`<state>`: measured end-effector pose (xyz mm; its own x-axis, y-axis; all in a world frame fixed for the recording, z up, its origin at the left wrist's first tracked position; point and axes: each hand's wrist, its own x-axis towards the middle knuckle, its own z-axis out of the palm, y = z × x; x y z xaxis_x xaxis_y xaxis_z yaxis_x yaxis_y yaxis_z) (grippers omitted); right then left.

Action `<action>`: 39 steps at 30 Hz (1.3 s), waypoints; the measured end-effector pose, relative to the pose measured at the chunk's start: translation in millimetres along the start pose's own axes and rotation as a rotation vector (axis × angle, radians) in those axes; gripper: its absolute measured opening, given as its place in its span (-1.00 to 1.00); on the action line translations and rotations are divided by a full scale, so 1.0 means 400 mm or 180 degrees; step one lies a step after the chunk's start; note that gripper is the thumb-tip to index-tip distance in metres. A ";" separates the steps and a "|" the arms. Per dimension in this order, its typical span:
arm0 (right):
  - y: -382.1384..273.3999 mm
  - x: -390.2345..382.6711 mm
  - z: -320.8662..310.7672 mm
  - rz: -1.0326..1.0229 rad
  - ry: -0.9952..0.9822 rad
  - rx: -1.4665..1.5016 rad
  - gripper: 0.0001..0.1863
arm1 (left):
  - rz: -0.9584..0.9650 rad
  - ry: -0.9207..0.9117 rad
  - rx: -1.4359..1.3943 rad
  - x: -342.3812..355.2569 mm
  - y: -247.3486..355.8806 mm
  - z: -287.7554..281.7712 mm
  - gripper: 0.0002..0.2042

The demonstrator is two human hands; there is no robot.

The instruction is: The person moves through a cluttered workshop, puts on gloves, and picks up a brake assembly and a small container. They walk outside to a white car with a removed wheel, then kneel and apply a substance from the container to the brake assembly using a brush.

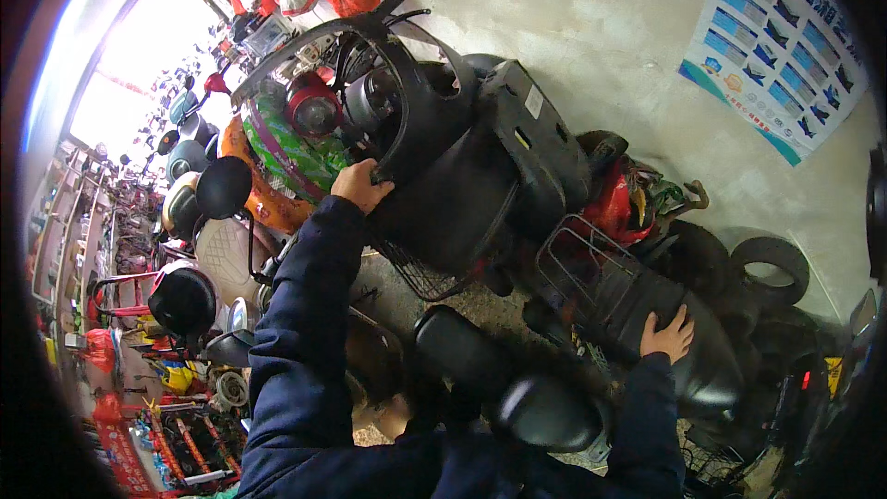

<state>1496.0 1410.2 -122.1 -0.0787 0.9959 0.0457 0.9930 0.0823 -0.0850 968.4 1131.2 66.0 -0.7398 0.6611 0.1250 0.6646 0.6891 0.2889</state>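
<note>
Reaching Across Clutter

Left hand (362, 188) is gripping a black shell (448, 217) near the pale wall (564, 0); right hand (667, 336) is lying spread on a long black seat (711, 360). Dark seat-like shapes (552, 412) are crowding between the forearms (300, 342); a tire (800, 270) is resting farther right.

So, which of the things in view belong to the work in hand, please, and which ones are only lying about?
Work in hand:
- black curved frame, apparently held at its edge by the left grip
- black seat, under the spread right grip

Apparently just lying about:
- green bundle
- tyre near the wall
</note>
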 end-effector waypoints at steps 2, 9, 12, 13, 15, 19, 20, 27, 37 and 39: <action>0.000 0.000 0.000 -0.0021 -0.0005 0.0002 -0.18 | -0.0077 0.0009 0.0184 -0.003 0.011 -0.001 -0.65; -0.001 0.001 0.005 0.0009 -0.0058 -0.0005 -0.19 | 0.0009 0.0062 0.0356 -0.001 0.014 0.009 -0.68; 0.001 0.002 0.006 -0.0001 -0.0061 0.0001 -0.19 | -0.0127 -0.0053 0.0206 0.003 0.002 0.013 -0.70; 0.002 0.002 0.007 -0.0023 -0.0050 0.0007 -0.19 | -0.0160 -0.0133 0.0184 0.005 -0.003 0.014 -0.69; 0.003 0.003 0.008 -0.0022 -0.0034 0.0011 -0.19 | -0.0081 -0.0107 0.0106 0.010 -0.011 0.015 -0.67; 0.005 0.004 0.011 -0.0022 0.0030 0.0027 -0.18 | -0.0067 -0.0031 -0.0090 0.019 -0.023 0.020 -0.63; 0.006 0.004 0.012 -0.0044 0.0072 0.0017 -0.17 | -0.0050 -0.0016 -0.0061 0.021 -0.026 0.022 -0.62; 0.010 0.005 0.018 -0.0092 0.0293 0.0185 -0.18 | 0.0286 0.0006 0.0074 0.030 -0.051 0.033 -0.71; 0.011 0.010 0.003 -0.0037 0.0014 0.0334 -0.18 | 0.0188 -0.0418 -0.0335 0.043 -0.076 0.023 -0.80; 0.010 0.011 0.002 -0.0023 0.0017 0.0325 -0.18 | 0.0272 -0.0251 -0.0055 0.040 -0.076 0.025 -0.80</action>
<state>1499.7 1414.9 -123.0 -0.0850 0.9950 0.0518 0.9782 0.0932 -0.1857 937.4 1123.9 49.9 -0.6697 0.7389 0.0750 0.7224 0.6246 0.2968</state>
